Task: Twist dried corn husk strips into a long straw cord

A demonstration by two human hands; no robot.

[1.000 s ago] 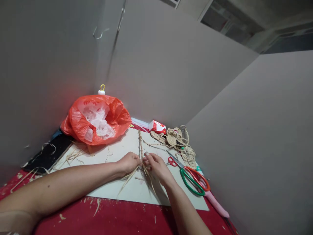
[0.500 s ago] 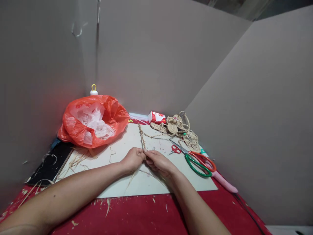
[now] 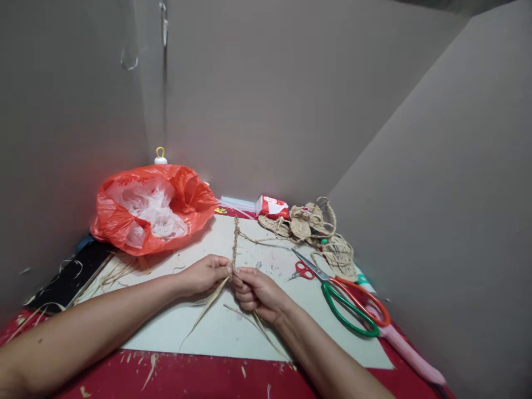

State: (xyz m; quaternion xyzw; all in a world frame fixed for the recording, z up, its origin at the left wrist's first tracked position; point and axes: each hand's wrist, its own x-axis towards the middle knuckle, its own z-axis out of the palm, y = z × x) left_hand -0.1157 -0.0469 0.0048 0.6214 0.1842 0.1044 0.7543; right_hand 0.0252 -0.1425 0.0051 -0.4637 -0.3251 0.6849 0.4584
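Observation:
A thin braided straw cord (image 3: 235, 238) runs down the middle of the white board (image 3: 199, 338) to my fingertips. My left hand (image 3: 211, 272) pinches its lower end from the left, with a pale straw strip hanging below the fingers. Touching it from the right, my right hand (image 3: 253, 291) pinches the same end between thumb and finger, its other fingers curled. Loose strands hang beneath that hand. A thinner twisted cord (image 3: 266, 240) leads from the braid to woven straw pieces (image 3: 301, 221) at the back right.
Large scissors (image 3: 349, 302) with orange and green handles and small red scissors (image 3: 305, 270) lie on the right. A red plastic bag (image 3: 124, 221), black slab (image 3: 72, 274) and straw scraps are on the left. A tissue pack (image 3: 272, 206) lies at the back, near grey walls.
The view has shifted a little. My hands have moved slightly apart at the knuckles, their fingertips still meeting at the braid's end. The straw strip below my left hand shows more clearly.

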